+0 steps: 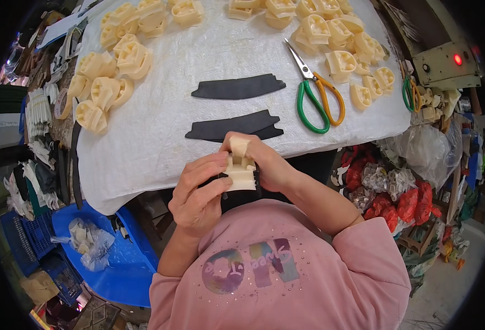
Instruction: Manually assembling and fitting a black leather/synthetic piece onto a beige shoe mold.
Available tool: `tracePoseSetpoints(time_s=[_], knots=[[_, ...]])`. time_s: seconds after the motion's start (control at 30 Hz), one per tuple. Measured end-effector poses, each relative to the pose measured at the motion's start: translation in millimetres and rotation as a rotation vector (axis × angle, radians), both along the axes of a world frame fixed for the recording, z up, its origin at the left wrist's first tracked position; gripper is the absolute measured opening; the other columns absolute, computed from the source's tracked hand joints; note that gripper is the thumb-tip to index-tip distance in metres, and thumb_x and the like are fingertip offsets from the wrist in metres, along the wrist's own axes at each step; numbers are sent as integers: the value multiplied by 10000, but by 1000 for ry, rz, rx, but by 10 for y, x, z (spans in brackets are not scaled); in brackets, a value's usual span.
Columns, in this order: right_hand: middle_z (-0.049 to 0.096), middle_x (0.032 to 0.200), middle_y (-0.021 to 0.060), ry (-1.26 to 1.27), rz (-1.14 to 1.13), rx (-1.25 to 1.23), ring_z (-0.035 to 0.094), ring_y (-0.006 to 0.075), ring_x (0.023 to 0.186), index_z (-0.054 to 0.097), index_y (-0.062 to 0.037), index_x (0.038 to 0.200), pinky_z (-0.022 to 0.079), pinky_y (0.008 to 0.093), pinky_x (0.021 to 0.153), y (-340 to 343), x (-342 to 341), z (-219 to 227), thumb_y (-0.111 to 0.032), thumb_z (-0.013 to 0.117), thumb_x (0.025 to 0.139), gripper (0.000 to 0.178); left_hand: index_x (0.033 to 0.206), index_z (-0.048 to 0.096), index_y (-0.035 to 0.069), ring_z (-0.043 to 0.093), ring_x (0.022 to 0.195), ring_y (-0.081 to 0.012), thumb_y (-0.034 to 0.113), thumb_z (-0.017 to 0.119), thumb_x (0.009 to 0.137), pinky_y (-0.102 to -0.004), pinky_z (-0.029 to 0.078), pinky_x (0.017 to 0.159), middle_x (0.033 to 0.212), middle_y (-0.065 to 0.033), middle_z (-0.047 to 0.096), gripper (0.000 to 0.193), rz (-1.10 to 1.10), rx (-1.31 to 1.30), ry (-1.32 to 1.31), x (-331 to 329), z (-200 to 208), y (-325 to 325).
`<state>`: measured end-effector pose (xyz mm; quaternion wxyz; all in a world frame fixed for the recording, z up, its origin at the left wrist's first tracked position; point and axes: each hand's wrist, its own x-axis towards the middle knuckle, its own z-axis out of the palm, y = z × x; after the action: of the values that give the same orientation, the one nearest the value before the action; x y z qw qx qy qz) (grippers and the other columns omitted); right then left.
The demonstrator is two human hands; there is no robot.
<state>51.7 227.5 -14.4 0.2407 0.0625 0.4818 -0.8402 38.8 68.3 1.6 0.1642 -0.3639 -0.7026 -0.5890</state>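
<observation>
Close to my body, just off the table's near edge, my left hand has its fingers closed on a cream moulded plastic part. My right hand grips the same part from the far right side, its thumb bent over the top. Dark material shows along the part's left and right edges; the hands hide most of it. Beyond the hands lie two overlapping black strips with notched ends. Another black strip lies farther back. Scissors with one green and one orange handle rest at the right, blades slightly apart.
White sheeting covers the table. Piles of cream plastic parts stand far left, with more far right. A blue tub holds plastic bags, lower left. Red and clear bags fill the right side, below a second pair of scissors.
</observation>
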Motion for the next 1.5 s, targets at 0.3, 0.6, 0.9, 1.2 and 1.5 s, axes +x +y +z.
tracePoseSetpoints(time_s=[0.3, 0.6, 0.9, 1.2, 1.5], knots=[[519, 1243, 146, 536, 101, 181, 553, 168, 996, 601, -30, 1152, 473, 280, 778, 331, 23, 112, -131, 640, 854, 317, 834, 607, -20, 647, 889, -343, -148, 662, 661, -367, 547, 740, 952, -157, 609, 222, 106, -7, 3, -20, 4, -121], [531, 1182, 157, 480, 147, 134, 577, 197, 1032, 614, 14, 1064, 487, 294, 884, 365, 22, 170, 36, 647, 787, 281, 848, 609, -16, 646, 877, -339, -132, 679, 644, -364, 547, 739, 951, -146, 615, 245, 60, -34, 8, -10, 3, -122], [581, 1063, 117, 637, 91, 290, 588, 150, 900, 595, 23, 995, 490, 268, 754, 300, -40, 128, -83, 628, 838, 193, 860, 616, -24, 642, 877, -328, -117, 687, 641, -356, 544, 728, 933, -150, 617, 249, 58, -110, 27, -37, 38, -127], [570, 1041, 98, 480, 100, 257, 532, 139, 884, 608, -17, 893, 434, 265, 745, 168, -48, 145, -129, 572, 883, 118, 856, 625, -16, 643, 861, -312, -61, 692, 707, -337, 534, 710, 930, -158, 625, 170, 93, -80, 61, -42, 36, -151], [614, 915, 119, 747, -119, 758, 604, 289, 850, 581, -3, 984, 474, 337, 752, 128, -163, 164, -40, 567, 826, 163, 928, 610, -13, 619, 815, -243, -95, 617, 773, -301, 508, 686, 927, -154, 618, 175, 334, -160, -84, -54, 79, -561]])
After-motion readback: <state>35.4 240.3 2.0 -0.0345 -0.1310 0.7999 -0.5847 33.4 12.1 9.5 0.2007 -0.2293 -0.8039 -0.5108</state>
